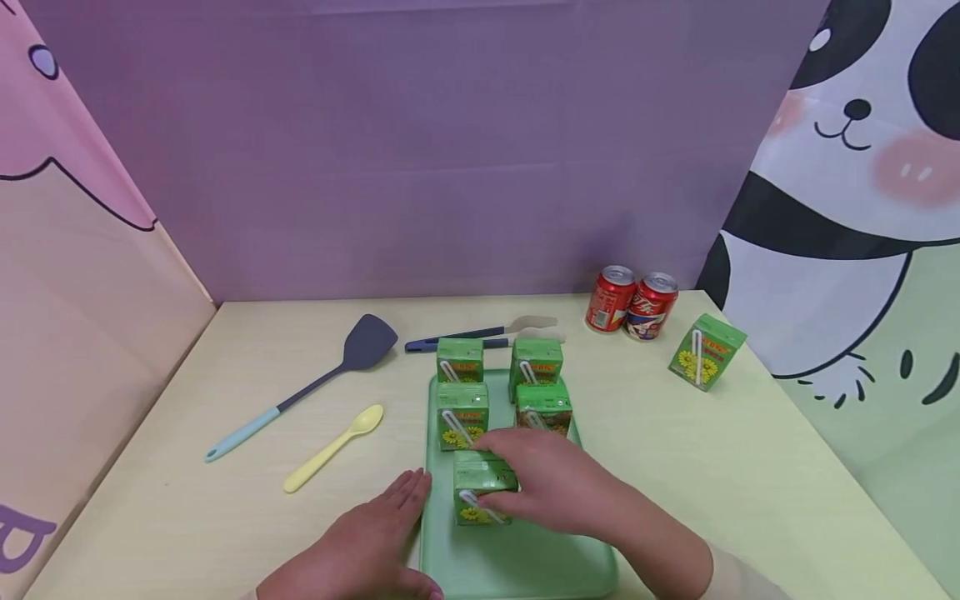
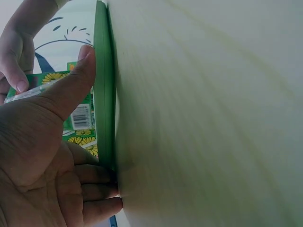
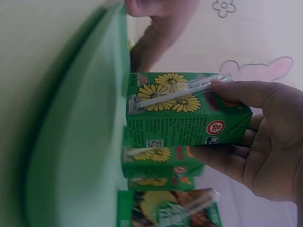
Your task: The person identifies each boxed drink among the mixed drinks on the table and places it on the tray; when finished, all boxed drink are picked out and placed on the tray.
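Head view's got the left hand (image 1: 371,533) nearest, fingers laid out fairly straight along the left edge of the green tray (image 1: 525,571), nothing gripped; my guess is it's there so the tray doesn't slide. Right hand (image 1: 551,479) has thumb and fingers pinching the nearest flower-print drink carton (image 1: 482,475), which looks upright and seems to be touching the tray floor. Sideways pinch probably makes sense, since it spans the narrow box. Just past it stand a left middle carton (image 1: 462,417) and a browner-print right middle carton (image 1: 543,407), then two back cartons (image 1: 461,360), so five on the tray, each set upright, sealed as far as I can tell. Off to the left on the counter (image 1: 675,483): yellow spoon (image 1: 335,448), then spatula (image 1: 363,348). Further back, a lone carton (image 1: 707,354) sits well right of the tray, tongs (image 1: 495,332) lie behind it, and two red soda cans (image 1: 611,300) stand side by side.
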Tool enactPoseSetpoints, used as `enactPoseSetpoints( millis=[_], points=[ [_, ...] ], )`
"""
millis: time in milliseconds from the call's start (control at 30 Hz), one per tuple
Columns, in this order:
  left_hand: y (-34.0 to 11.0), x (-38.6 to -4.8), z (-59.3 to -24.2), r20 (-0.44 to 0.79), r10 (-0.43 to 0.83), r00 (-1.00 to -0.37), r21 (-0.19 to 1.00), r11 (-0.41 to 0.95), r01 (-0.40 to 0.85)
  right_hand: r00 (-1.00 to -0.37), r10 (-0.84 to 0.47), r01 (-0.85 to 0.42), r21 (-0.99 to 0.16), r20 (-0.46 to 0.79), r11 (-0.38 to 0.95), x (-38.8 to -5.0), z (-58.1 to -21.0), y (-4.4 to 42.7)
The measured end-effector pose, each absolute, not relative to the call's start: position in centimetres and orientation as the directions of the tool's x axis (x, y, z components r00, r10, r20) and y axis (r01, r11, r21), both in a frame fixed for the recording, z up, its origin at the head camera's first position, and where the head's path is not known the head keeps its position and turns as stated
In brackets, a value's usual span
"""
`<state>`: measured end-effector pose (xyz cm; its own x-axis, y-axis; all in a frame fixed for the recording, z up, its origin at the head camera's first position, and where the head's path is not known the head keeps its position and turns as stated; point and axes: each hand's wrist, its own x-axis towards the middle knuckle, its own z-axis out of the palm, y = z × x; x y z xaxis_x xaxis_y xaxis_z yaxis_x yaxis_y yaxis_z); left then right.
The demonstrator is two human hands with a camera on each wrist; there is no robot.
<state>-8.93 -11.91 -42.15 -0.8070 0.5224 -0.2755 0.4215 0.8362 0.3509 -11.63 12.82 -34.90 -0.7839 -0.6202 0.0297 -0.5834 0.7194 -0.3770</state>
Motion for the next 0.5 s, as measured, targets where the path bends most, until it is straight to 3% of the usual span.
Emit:
enactPoseSetpoints(
  millis=[500],
  points=[
    [-11.8,-9.0,-41.8,-0.297,0.514,-0.805,0.344,0.844,0.411,-0.764,-0.644,-0.583,-0.376,-0.047,0.72,-12.1,-36.3,11.2]
  ],
)
